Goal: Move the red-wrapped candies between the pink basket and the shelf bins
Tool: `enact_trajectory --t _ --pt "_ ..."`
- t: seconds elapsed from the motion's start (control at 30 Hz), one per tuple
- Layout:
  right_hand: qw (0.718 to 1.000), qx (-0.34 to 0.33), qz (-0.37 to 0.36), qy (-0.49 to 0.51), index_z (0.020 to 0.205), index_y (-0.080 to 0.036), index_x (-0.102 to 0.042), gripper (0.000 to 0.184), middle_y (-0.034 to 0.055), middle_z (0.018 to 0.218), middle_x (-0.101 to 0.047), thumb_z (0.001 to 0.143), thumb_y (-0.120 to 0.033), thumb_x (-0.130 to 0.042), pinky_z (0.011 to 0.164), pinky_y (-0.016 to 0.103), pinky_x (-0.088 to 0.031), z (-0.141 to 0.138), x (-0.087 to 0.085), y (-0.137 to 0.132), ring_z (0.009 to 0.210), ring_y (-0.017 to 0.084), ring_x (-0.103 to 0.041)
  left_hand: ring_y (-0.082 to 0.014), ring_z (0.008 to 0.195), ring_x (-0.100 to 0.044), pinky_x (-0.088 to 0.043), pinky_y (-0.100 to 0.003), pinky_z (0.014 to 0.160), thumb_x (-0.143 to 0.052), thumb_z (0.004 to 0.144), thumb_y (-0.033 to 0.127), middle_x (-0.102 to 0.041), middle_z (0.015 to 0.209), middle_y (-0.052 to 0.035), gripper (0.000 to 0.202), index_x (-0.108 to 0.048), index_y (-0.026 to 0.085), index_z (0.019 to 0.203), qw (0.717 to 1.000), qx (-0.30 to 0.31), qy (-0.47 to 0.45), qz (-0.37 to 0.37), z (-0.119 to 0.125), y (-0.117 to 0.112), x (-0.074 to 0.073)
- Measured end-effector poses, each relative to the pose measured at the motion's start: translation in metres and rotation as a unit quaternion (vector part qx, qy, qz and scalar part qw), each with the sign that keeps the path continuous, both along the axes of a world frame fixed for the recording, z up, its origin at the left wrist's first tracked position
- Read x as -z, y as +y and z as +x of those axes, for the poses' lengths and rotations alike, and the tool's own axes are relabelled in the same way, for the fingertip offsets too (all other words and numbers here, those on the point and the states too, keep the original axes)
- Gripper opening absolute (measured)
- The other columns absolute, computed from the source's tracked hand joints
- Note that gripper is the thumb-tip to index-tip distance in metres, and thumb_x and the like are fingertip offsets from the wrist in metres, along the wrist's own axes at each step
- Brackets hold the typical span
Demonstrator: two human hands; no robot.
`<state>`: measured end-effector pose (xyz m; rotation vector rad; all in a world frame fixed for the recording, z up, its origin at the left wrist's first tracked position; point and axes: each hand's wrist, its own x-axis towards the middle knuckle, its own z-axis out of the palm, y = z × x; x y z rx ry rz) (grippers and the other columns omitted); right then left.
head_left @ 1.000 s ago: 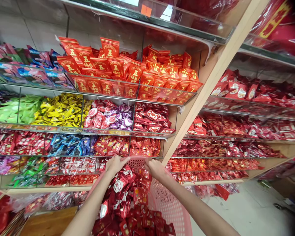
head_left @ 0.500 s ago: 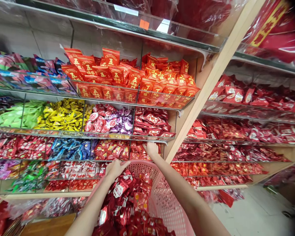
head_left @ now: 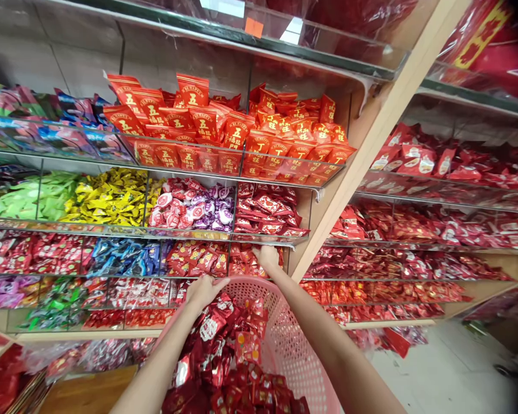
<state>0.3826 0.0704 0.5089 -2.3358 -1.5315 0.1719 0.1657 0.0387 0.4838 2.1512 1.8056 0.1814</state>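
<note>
My left hand [head_left: 205,292] is closed on the rim of a pink perforated plastic basket [head_left: 304,356], its thumb lying along the edge. Inside the basket is a heap of small red wrapped candies [head_left: 224,368], some with white or orange print. My right hand [head_left: 268,259] reaches over the basket's far rim into a low shelf compartment, at a pile of red candy packets [head_left: 242,261]. Its thumb points left, while the other fingers are hidden from view, so their grip does not show.
Glass-fronted shelves carry yellow candies [head_left: 112,198], green packets [head_left: 32,195], blue packets [head_left: 127,257] and large red bags [head_left: 198,126]. A slanting wooden post [head_left: 371,149] divides the shelving right of my right hand. Glass shelf edges [head_left: 267,238] run just above that hand.
The view has shifted slightly, with the shelves and both hands a little higher in the picture. My left hand stays on the basket rim and my right hand stays in the same compartment.
</note>
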Motion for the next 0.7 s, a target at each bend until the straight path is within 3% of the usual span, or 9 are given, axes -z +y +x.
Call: enact_trajectory --t 0.17,0.3,0.4,0.57,0.7 --pt "0.988 -0.046 0.120 0.087 0.100 -0.016 -0.054 0.041 0.0088 0.089 -0.064 0.075 -0.047 -0.051 0.068 0.026 -0.041 0.005 0.008 -0.008 0.080 0.020 -0.059 -0.0303 0.081 -0.063 -0.044 -0.035 0.068 -0.018 0.064 0.081 -0.068 0.080 -0.0147 0.078 -0.064 0.018 0.072 1.000 -0.003 0.003 -0.003 0.001 0.001 0.002" --pt "0.969 -0.102 0.184 0.128 0.092 -0.016 -0.050 0.038 0.0021 0.076 -0.060 0.076 -0.050 -0.048 0.061 0.024 -0.040 -0.001 0.016 -0.036 0.062 0.014 -0.054 -0.0293 0.081 -0.063 -0.044 -0.034 0.067 -0.019 0.064 0.080 -0.068 0.080 -0.0138 0.077 -0.064 0.019 0.072 1.000 -0.002 -0.001 0.000 0.000 0.001 0.003" --pt "0.965 -0.145 0.179 0.122 0.098 -0.018 -0.046 0.037 -0.0005 0.076 -0.057 0.077 -0.049 -0.047 0.060 0.024 -0.040 -0.009 0.019 -0.071 0.059 0.012 -0.051 -0.0293 0.082 -0.063 -0.044 -0.033 0.066 -0.020 0.065 0.080 -0.068 0.080 -0.0135 0.076 -0.065 0.019 0.072 1.000 -0.003 -0.002 -0.004 0.001 0.000 0.002" --pt "0.949 -0.272 0.161 0.011 0.103 -0.019 -0.045 0.035 0.0056 0.096 -0.056 0.077 -0.041 -0.054 0.077 0.030 -0.039 -0.015 0.025 -0.123 0.089 0.018 -0.051 -0.0293 0.081 -0.063 -0.044 -0.033 0.066 -0.021 0.064 0.080 -0.068 0.080 -0.0142 0.076 -0.065 0.018 0.071 1.000 -0.008 -0.001 -0.001 0.001 0.000 0.003" --pt "0.907 -0.405 0.075 -0.086 0.102 -0.019 -0.048 0.032 0.0063 0.097 -0.056 0.078 -0.040 -0.055 0.078 0.032 -0.038 -0.013 0.037 -0.146 0.091 0.019 -0.049 -0.0285 0.083 -0.063 -0.044 -0.033 0.068 -0.019 0.065 0.080 -0.068 0.083 -0.0139 0.077 -0.065 0.018 0.073 1.000 0.001 -0.004 0.000 0.001 0.000 0.005"
